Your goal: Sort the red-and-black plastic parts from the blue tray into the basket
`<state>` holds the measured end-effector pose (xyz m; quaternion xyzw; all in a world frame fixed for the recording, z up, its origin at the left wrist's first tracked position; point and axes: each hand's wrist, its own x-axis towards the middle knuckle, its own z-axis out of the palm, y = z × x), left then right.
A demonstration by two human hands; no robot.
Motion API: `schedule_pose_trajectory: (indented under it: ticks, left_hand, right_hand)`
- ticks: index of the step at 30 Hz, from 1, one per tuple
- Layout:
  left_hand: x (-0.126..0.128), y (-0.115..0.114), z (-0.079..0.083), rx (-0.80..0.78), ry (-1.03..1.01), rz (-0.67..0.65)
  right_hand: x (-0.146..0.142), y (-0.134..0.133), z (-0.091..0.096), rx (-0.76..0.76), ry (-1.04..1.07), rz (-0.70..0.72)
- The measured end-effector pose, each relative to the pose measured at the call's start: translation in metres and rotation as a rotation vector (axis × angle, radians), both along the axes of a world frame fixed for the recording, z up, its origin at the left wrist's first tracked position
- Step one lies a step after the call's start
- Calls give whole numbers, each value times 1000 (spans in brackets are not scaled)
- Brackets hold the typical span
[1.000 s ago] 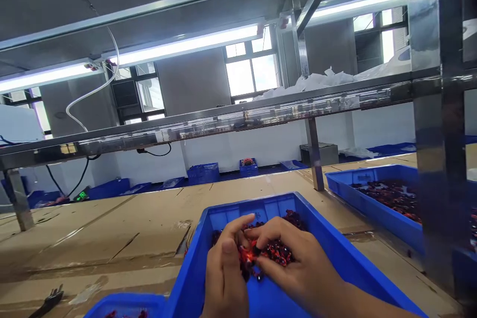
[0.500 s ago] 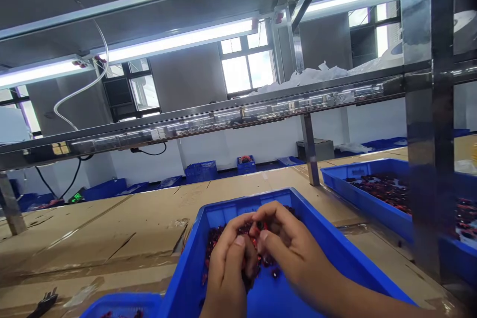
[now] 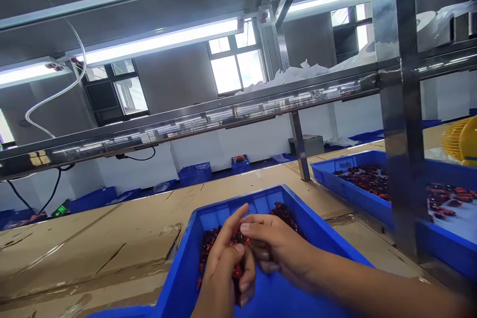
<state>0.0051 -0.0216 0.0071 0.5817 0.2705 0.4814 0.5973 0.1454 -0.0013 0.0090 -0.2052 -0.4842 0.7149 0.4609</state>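
Observation:
My left hand (image 3: 222, 264) is curled around several small, glossy red-and-black pieces (image 3: 237, 272) above a blue plastic tray (image 3: 324, 236); its index finger points up and away. Close against it, my right hand (image 3: 276, 239) has thumb and index finger pressed together beside the left fingers. Whatever lies in that pinch is too small or hidden to make out. Loose dark red pieces (image 3: 286, 214) are heaped at the tray's far end and along its left side, partly covered by my hands. The kind of piece cannot be told.
Brown cardboard (image 3: 137, 238) covers the table. Another blue tray (image 3: 354, 196) with similar pieces stands at right, behind a metal post (image 3: 398, 109). A metal shelf (image 3: 208, 120) crosses above the table. A yellow slotted object (image 3: 460, 139) is at the far right.
My left index finger has straightened upward, and my right thumb and fingertips have moved left against the left hand. The view has swung slightly to the right.

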Motion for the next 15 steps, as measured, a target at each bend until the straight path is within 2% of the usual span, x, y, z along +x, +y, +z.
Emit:
schedule_pose_trajectory:
  ticks: [3, 8, 12, 15]
  left_hand:
    - [1, 1, 2, -43, -25, 64]
    - [-2, 10, -2, -151, -80, 221]
    - [-3, 17, -4, -248, -52, 281]
    - [-2, 18, -3, -311, 15, 280]
  right_hand:
    - [4, 5, 2, -112, 69, 9]
    - [4, 10, 0, -203, 63, 17]
    - [4, 11, -2, -234, 37, 33]
    - [6, 11, -4, -190, -8, 13]
